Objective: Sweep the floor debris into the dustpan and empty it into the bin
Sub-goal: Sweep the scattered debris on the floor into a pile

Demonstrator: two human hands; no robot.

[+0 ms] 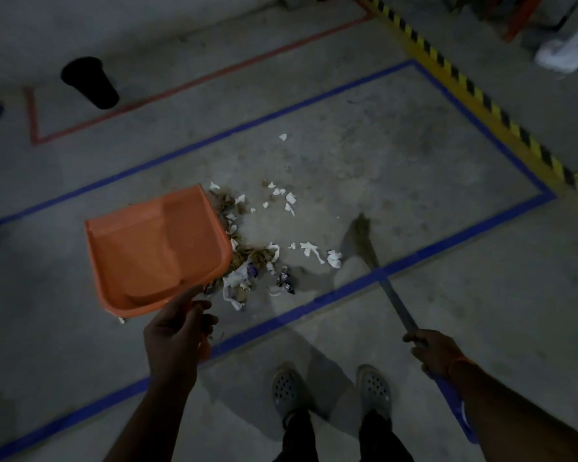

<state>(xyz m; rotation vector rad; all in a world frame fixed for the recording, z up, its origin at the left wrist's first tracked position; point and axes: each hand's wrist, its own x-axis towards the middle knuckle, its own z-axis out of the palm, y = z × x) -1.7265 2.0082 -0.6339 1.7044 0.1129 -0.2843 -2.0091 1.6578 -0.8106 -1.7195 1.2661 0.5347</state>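
The left hand (176,331) grips the empty orange plastic dustpan (154,248), the right hand (436,353) grips the long-handled broom (367,243), torn white paper and brown debris (247,255) lies unswept just beside the dustpan's mouth, and the black round bin (89,82) stands well beyond it.

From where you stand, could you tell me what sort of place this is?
Probably a warehouse or workshop: bare concrete floor marked with blue tape lines, yellow-and-black hazard striping, and orange metal racking legs.
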